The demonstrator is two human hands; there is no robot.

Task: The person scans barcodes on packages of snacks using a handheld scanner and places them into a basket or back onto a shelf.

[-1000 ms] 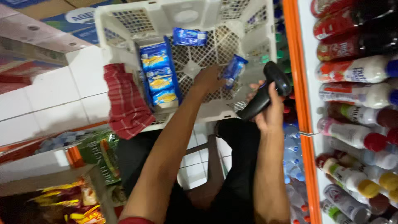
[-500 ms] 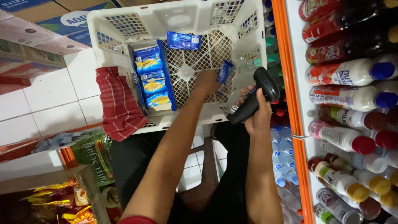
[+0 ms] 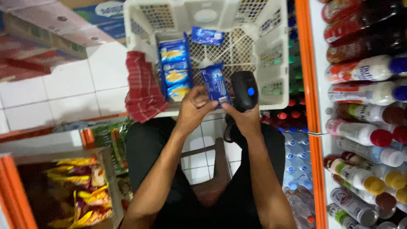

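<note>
The left hand [image 3: 193, 106] pinches a small blue foil snack packet [image 3: 215, 82] by its lower edge, thumb on top and fingers curled beneath, holding it upright with its printed face tilted toward the device alongside. The right hand [image 3: 242, 121] is wrapped tight around the grip of a black handheld barcode scanner [image 3: 244, 90], whose rounded head with a small blue light sits just beside the packet, almost touching it; the two seem brought close so that the scanner's window can face the wrapper. Both hands hover over the near rim of a white perforated plastic basket [image 3: 277, 59], which appears to rest against the person's knees within easy reach. Inside it, a row of blue-and-yellow biscuit packs [image 3: 174, 68] lies along the left wall, and another blue packet [image 3: 207, 36] lies flat near the far end. A red checked cloth [image 3: 142, 91] hangs over the basket's left edge. To the right, an orange-framed shelf [image 3: 311, 106] holds bottled drinks [image 3: 364, 133] lying on their sides, and at lower left an open carton of yellow-and-red snack bags [image 3: 76, 191] sits on the white tiled floor [image 3: 76, 82].
</note>
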